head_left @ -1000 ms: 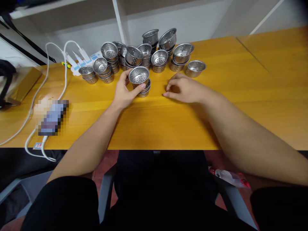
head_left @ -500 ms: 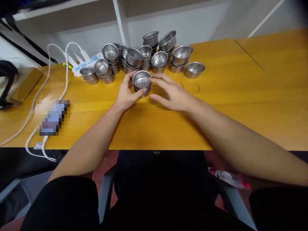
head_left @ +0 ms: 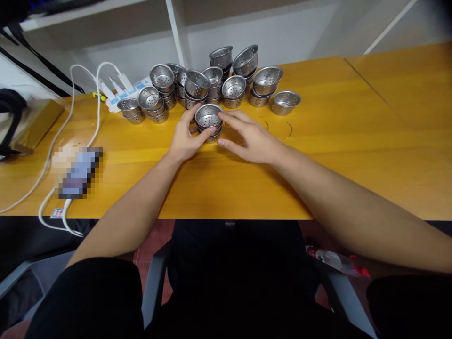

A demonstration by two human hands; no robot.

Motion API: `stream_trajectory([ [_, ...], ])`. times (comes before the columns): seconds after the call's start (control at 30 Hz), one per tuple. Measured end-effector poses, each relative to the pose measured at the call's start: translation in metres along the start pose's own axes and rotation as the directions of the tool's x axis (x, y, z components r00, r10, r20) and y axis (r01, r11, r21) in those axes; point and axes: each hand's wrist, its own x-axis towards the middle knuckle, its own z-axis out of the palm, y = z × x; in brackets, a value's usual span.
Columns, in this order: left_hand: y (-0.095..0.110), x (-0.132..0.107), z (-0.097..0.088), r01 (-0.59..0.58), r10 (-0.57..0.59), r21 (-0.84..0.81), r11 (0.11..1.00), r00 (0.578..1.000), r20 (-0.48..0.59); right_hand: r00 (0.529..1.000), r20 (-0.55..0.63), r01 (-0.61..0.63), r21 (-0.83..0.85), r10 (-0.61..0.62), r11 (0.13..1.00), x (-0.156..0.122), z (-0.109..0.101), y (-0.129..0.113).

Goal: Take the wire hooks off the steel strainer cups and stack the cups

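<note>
A short stack of perforated steel strainer cups (head_left: 208, 116) stands on the yellow wooden table (head_left: 335, 141). My left hand (head_left: 185, 139) grips this stack from the left, thumb in front and fingers behind. On the stack's right side lies my right hand (head_left: 249, 138), its fingers stretched out and touching the top cup's rim. Behind them sit several more stacks of the same cups (head_left: 197, 84) and one single cup (head_left: 286, 101). Two thin wire rings (head_left: 287, 131) lie on the table right of my right hand.
A white power strip with plugs (head_left: 118, 92) and white cables (head_left: 67, 136) lie at the back left. A blurred-out phone (head_left: 76, 172) sits near the table's front left. White shelving rises behind the cups. A dark bag (head_left: 10, 117) is at far left.
My right hand moved left from the table surface to the stack's right side, uncovering the wire rings. My left hand pushed the tilted top cup down level on the stack.
</note>
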Motion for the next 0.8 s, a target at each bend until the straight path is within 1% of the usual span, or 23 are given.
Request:
stream_trajectory([
  [0.17, 0.007, -0.002, 0.002, 0.015, -0.015, -0.006, 1.0, 1.0, -0.015, 1.0, -0.003, 0.01, -0.001, -0.01, 1.0, 0.0, 0.003, 0.001],
  [0.33, 0.018, -0.005, 0.002, 0.028, -0.028, 0.008, 1.0, 1.0, 0.007, 0.999, -0.023, 0.024, -0.021, -0.025, 0.999, 0.0, 0.008, 0.005],
  [0.4, 0.021, -0.006, 0.002, 0.028, -0.028, 0.003, 1.0, 0.999, 0.025, 0.997, -0.07, 0.016, -0.049, -0.02, 0.999, 0.001, 0.001, 0.01],
  [0.47, 0.022, -0.005, 0.001, 0.024, -0.023, -0.019, 1.0, 0.999, 0.04, 0.984, -0.177, -0.047, -0.103, 0.028, 0.994, 0.001, -0.016, 0.016],
  [0.5, 0.021, -0.005, 0.001, 0.024, -0.023, -0.031, 0.999, 0.999, 0.044, 0.966, -0.248, -0.11, -0.138, 0.073, 0.984, 0.0, -0.028, 0.019],
  [0.53, 0.018, -0.004, 0.0, 0.027, -0.025, -0.04, 0.999, 0.999, 0.048, 0.938, -0.325, -0.186, -0.172, 0.123, 0.967, 0.0, -0.041, 0.021],
  [0.57, 0.015, -0.003, -0.001, 0.032, -0.029, -0.045, 0.998, 0.998, 0.049, 0.905, -0.385, -0.277, -0.212, 0.181, 0.937, -0.001, -0.054, 0.022],
  [0.6, 0.011, -0.001, -0.002, 0.037, -0.035, -0.047, 0.998, 0.998, 0.048, 0.874, -0.409, -0.382, -0.245, 0.262, 0.891, -0.003, -0.066, 0.023],
  [0.63, 0.007, -0.001, -0.003, 0.041, -0.039, -0.046, 0.998, 0.998, 0.044, 0.835, -0.42, -0.489, -0.266, 0.356, 0.831, -0.004, -0.077, 0.023],
  [0.7, -0.001, 0.001, -0.004, 0.042, -0.041, -0.044, 0.998, 0.999, 0.031, 0.754, -0.412, -0.645, -0.312, 0.512, 0.698, -0.006, -0.092, 0.022],
  [0.73, -0.005, 0.001, -0.003, 0.039, -0.038, -0.045, 0.998, 0.999, 0.025, 0.719, -0.394, -0.693, -0.334, 0.573, 0.639, -0.007, -0.096, 0.021],
  [0.77, -0.007, 0.001, -0.003, 0.035, -0.034, -0.046, 0.998, 0.999, 0.02, 0.695, -0.366, -0.719, -0.357, 0.619, 0.597, -0.007, -0.098, 0.021],
  [0.8, -0.008, 0.001, -0.003, 0.031, -0.03, -0.047, 0.998, 0.999, 0.014, 0.683, -0.327, -0.728, -0.38, 0.653, 0.571, -0.007, -0.098, 0.021],
])
